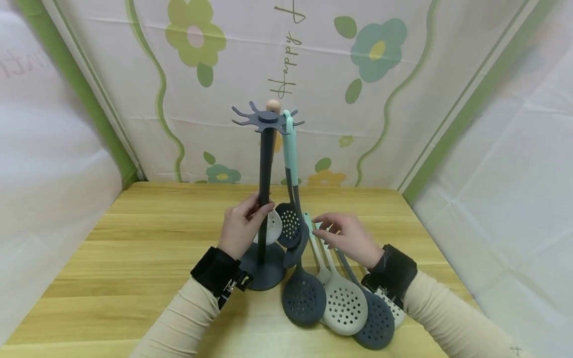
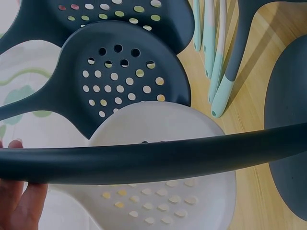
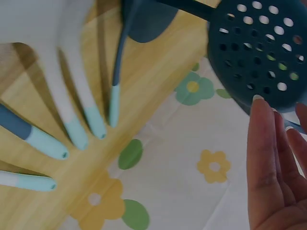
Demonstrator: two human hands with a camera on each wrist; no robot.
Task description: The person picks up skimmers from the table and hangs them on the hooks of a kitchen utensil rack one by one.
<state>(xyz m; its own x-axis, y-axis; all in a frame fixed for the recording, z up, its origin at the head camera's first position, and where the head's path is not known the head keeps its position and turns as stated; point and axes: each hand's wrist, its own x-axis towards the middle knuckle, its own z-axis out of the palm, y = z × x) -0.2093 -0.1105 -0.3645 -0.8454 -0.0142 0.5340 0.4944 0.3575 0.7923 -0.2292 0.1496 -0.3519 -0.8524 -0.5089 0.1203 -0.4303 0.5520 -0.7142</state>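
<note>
My left hand (image 1: 239, 226) grips the dark upright pole (image 1: 265, 169) of a utensil stand partway up. A ring of hooks (image 1: 268, 117) tops the pole, and a round dark base (image 1: 257, 278) rests on the table. Two mint-handled dark utensils hang at its right side, one a skimmer (image 1: 288, 223) with a perforated head; a white perforated utensil (image 1: 274, 228) hangs behind the pole. Right of the stand is my right hand (image 1: 346, 236), fingers loosely bent around nothing. In the right wrist view its fingertips come right at the rim of a dark skimmer (image 3: 259, 62).
Several skimmers lie on the wooden table (image 1: 147, 258) right of the stand, among them a dark one (image 1: 304, 298), a light grey one (image 1: 344, 306) and another dark one (image 1: 375, 323). Mint handle ends (image 3: 76, 134) point toward the back. A flowered cloth (image 1: 250, 59) forms the rear wall.
</note>
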